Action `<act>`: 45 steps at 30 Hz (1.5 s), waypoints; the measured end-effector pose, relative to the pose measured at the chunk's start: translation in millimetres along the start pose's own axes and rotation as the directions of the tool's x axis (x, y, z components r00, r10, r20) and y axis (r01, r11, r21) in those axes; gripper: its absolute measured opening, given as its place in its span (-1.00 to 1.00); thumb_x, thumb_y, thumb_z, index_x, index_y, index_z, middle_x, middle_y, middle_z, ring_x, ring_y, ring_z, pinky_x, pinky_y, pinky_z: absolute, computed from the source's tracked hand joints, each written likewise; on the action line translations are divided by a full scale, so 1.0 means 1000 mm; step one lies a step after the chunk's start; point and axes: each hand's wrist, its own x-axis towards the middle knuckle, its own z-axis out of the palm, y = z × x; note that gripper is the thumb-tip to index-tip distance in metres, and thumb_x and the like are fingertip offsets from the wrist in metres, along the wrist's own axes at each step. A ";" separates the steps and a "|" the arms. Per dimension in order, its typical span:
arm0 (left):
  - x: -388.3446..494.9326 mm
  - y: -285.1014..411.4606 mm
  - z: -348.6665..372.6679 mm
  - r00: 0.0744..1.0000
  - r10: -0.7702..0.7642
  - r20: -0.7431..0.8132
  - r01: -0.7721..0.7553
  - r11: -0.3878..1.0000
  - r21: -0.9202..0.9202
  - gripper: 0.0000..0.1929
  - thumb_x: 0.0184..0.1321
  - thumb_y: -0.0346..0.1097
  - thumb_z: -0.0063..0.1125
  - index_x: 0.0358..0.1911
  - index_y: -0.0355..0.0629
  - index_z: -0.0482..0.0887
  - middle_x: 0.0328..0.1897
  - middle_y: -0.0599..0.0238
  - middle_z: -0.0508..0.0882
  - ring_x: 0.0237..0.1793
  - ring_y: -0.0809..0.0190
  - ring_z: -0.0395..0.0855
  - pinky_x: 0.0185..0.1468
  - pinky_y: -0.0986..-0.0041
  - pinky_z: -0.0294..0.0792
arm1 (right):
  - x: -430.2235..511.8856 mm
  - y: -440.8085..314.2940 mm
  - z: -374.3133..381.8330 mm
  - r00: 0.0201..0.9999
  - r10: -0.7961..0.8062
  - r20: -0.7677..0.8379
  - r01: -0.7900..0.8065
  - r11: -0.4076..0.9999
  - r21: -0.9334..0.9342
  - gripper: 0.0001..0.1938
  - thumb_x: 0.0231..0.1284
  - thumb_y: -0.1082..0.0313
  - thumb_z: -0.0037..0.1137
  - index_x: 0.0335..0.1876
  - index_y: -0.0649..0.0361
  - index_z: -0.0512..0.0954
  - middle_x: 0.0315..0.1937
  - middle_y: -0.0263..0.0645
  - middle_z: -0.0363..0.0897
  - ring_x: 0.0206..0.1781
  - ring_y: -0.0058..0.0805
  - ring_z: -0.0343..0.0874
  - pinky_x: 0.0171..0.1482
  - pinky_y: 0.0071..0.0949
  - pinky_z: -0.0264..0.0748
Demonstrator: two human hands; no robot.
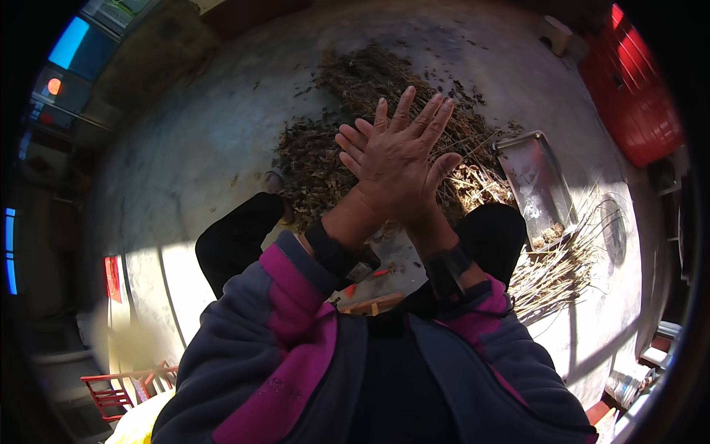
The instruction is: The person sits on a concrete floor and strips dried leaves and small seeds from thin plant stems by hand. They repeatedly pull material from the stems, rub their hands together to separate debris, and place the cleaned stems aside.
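Observation:
My left hand (396,158) lies across my right hand (353,145), its back towards me and its fingers spread. Only some fingers of the right hand show, sticking out on the left; its palm is hidden. The hands touch, and I see nothing held between them. Each wrist bears a black band, the left one (330,247) with a small device on it. Below and beyond the hands, a heap of dried leafy plants (310,161) covers the floor between my knees. More dried stems (377,72) lie on its far side.
Right of the heap is a rectangular metal tray (532,183) with a few pale clumps at its near end. Bare dry stalks (554,277) lie beside it in sunlight. A large red container (632,100) stands far right. A red chair (111,394) is at lower left.

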 end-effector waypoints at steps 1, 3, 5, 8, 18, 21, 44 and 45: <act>0.004 -0.010 -0.002 1.000 0.002 0.000 -0.002 1.000 0.030 -0.27 0.27 0.33 -0.26 0.40 0.06 0.21 0.45 0.25 0.27 0.48 -0.12 0.03 0.44 -0.14 -0.25 | 0.001 -0.001 0.002 0.997 0.009 -0.072 -0.009 1.000 -0.007 -0.19 0.39 -0.26 -0.44 0.48 0.27 -0.19 0.49 0.02 -0.19 0.54 -0.14 -0.18 0.51 -0.21 -0.13; 0.000 -0.023 -0.008 0.999 -0.031 -0.033 0.032 0.999 0.037 -0.27 0.27 0.33 -0.26 0.39 0.04 0.24 0.42 0.25 0.33 0.48 -0.10 0.02 0.44 -0.15 -0.29 | -0.005 -0.004 0.008 0.997 -0.026 -0.069 0.021 0.998 -0.064 -0.25 0.43 -0.20 -0.45 0.48 0.23 -0.18 0.48 0.01 -0.15 0.53 -0.18 -0.14 0.51 -0.22 -0.10; -0.011 -0.022 -0.013 0.999 -0.037 -0.020 0.039 0.994 0.099 -0.27 0.26 0.34 -0.26 0.36 0.00 0.30 0.37 0.19 0.39 0.48 -0.11 0.03 0.45 -0.12 -0.29 | -0.008 -0.009 0.012 0.990 -0.117 -0.083 0.077 0.923 -0.378 -0.25 0.42 -0.22 -0.47 0.49 0.20 -0.19 0.49 -0.01 -0.18 0.54 -0.19 -0.18 0.51 -0.22 -0.14; -0.030 0.003 -0.013 1.000 0.029 0.006 -0.028 0.999 -0.022 -0.26 0.25 0.37 -0.28 0.34 0.01 0.33 0.37 0.17 0.39 0.49 -0.07 0.02 0.46 -0.08 -0.29 | -0.006 -0.012 0.009 0.993 -0.102 -0.056 0.095 0.988 -0.122 -0.25 0.42 -0.23 -0.50 0.49 0.18 -0.19 0.50 -0.03 -0.21 0.55 -0.19 -0.23 0.52 -0.22 -0.19; 0.003 -0.009 0.002 0.996 -0.048 -0.073 0.047 0.999 -0.007 -0.28 0.26 0.33 -0.24 0.31 -0.05 0.37 0.32 0.23 0.45 0.38 -0.11 0.25 0.42 -0.15 -0.16 | -0.002 0.002 0.003 0.999 -0.026 -0.026 0.024 0.996 -0.080 -0.28 0.43 -0.19 -0.50 0.49 0.20 -0.12 0.49 -0.10 -0.11 0.52 -0.21 -0.06 0.48 -0.18 -0.04; -0.006 -0.032 -0.012 0.997 -0.072 0.008 0.072 0.996 0.061 -0.33 0.30 0.30 -0.32 0.32 0.02 0.37 0.32 0.14 0.44 0.43 -0.07 0.15 0.46 -0.06 -0.21 | -0.006 -0.004 0.008 0.986 -0.018 -0.167 -0.047 0.925 -0.376 -0.26 0.41 -0.23 -0.47 0.48 0.22 -0.08 0.45 -0.09 0.00 0.48 -0.20 0.04 0.44 -0.19 0.08; -0.035 0.017 -0.007 0.999 0.030 0.032 -0.028 0.998 -0.061 -0.28 0.31 0.30 -0.39 0.38 -0.06 0.25 0.48 0.19 0.21 0.52 -0.07 -0.08 0.48 -0.01 -0.32 | -0.007 -0.020 0.002 0.995 -0.040 -0.093 -0.022 0.814 -0.580 -0.37 0.49 -0.06 -0.56 0.47 0.24 -0.11 0.47 -0.04 -0.08 0.50 -0.23 0.00 0.47 -0.30 0.02; -0.037 0.027 -0.007 0.995 0.057 0.076 -0.054 0.997 -0.047 -0.28 0.33 0.30 -0.42 0.38 -0.08 0.26 0.49 0.17 0.19 0.52 -0.06 -0.08 0.49 0.03 -0.30 | -0.004 -0.018 0.001 0.992 -0.041 -0.116 -0.007 0.924 -0.382 -0.36 0.49 -0.07 -0.55 0.47 0.24 -0.10 0.46 -0.05 -0.06 0.49 -0.24 0.02 0.47 -0.30 0.03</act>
